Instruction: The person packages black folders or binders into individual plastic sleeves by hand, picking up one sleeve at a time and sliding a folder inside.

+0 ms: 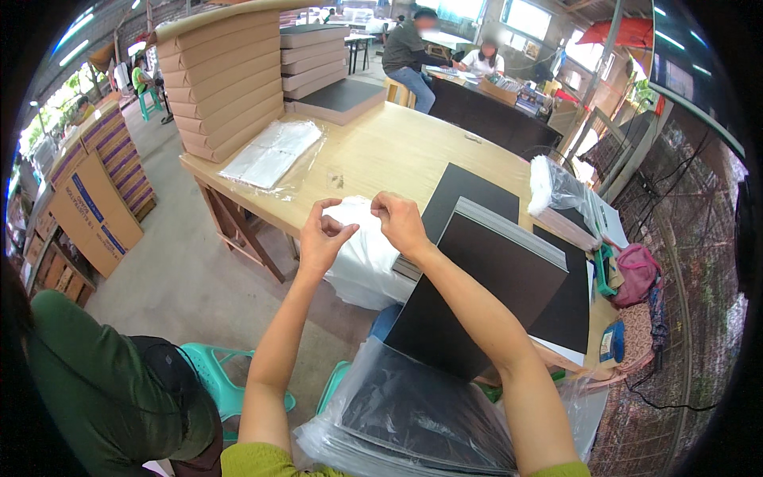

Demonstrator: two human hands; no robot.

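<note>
Both of my hands are raised over the near edge of the table, above a pile of white plastic sheets or bags (364,258) that droops over that edge. My left hand (319,242) is open, its thumb and forefinger curved and apart. My right hand (400,226) is closed in a pinch just to the right; whatever thin thing may be in its fingertips cannot be made out. Beneath my right forearm, a stack of dark boards (501,270) leans at a slant. Clear plastic with a dark board inside (421,417) lies close to my body.
The wooden table (397,151) bears a tall stack of brown-wrapped bundles (226,87), dark-topped boards (338,102) and clear bags (274,151). On the right are a pink bag (636,274) and a blue tape roll (612,342). A person in green (103,381) stands at left beside a teal stool (214,370).
</note>
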